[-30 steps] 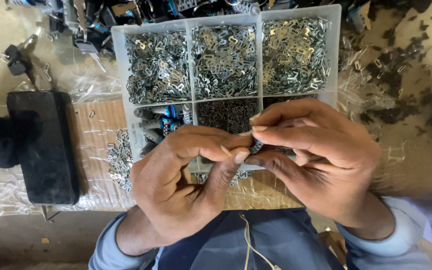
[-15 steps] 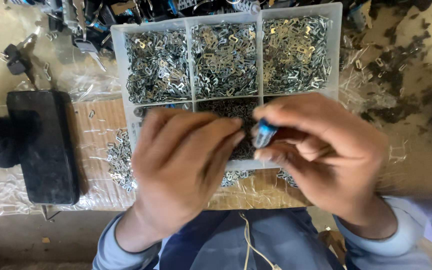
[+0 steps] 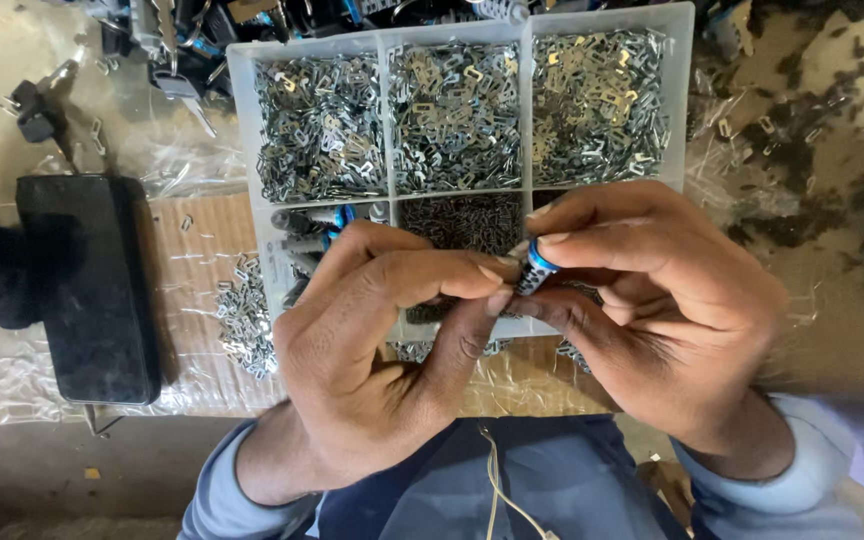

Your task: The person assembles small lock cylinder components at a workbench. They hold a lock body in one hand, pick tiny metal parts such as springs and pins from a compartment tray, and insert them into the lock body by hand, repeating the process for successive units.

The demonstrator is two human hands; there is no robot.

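black block (image 3: 87,285): flat dark slab at 9 o'clock, lying on crinkly clear plastic. Parked out of the way, nothing touching it.

keys (image 3: 37,105): a couple of dark-headed ones up at 10 o'clock, lying loose on the bench.

loose pile (image 3: 244,318): small heap of stamped metal bits on the cardboard, just left of the tray. Probably dumped close so they're easy to grab.

left hand (image 3: 382,350): around 6 o'clock, fingers curled in, thumb and fingertips pressed together right at the end of the little cylinder. Looks like it's working something tiny into it, but I honestly can't tell what's between the fingertips.

cylinder (image 3: 534,270): small metal barrel with a blue band, dead centre, held up over the near edge of the tray. Only the tip shows, the rest is buried in fingers.

compartment tray (image 3: 527,110): white plastic divided box at 12 o'clock, top three bins packed with thin silver plates, sorted by shape I'd guess. Lower left bin has more blue-banded cylinders, the middle one tiny dark parts.

right hand (image 3: 657,310): at 4 o'clock, pinching the cylinder between thumb and first fingers, steadying it so the other hand can do the fiddly part.

surface: cardboard (image 3: 192,260) sheet over plastic wrap, on a grimy, stained bench (image 3: 822,200). Dark clutter along the top edge. Can't see any of the room beyond that.
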